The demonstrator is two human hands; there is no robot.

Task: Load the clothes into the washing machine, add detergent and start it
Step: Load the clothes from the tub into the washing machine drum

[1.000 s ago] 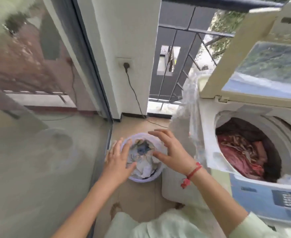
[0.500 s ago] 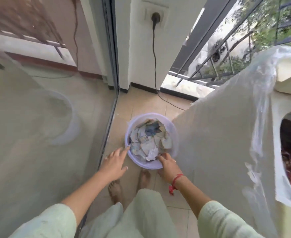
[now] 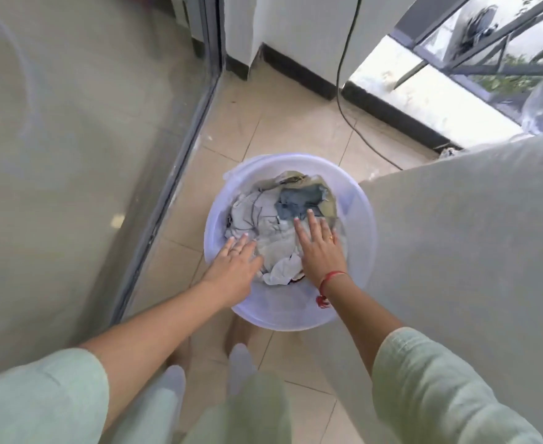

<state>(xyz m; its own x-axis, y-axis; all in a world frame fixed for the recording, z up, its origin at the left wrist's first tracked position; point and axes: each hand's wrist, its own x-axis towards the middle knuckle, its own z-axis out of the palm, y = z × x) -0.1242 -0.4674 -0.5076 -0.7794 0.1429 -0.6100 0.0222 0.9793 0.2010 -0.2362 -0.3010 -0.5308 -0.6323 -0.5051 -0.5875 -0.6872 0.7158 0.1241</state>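
A pale lilac plastic tub [image 3: 358, 251] stands on the tiled floor, holding a heap of clothes [image 3: 273, 225] in white, grey and blue denim. My left hand [image 3: 236, 267] lies flat on the near left of the heap, fingers straight. Flat on the heap's right side lies my right hand [image 3: 320, 248], a red thread round its wrist, fingertips at the denim piece. The washing machine's plastic-wrapped side [image 3: 472, 235] fills the right of the view; its drum is out of sight.
A glass sliding door [image 3: 71, 155] runs along the left with its track beside the tub. A black power cord [image 3: 344, 91] trails down the wall and across the floor behind the tub. A railing [image 3: 488, 43] closes the balcony at the back right. My bare feet stand just before the tub.
I have bent lower over the tub. Both hands moved from the tub's rim onto the clothes inside. The machine's open drum has left the view.
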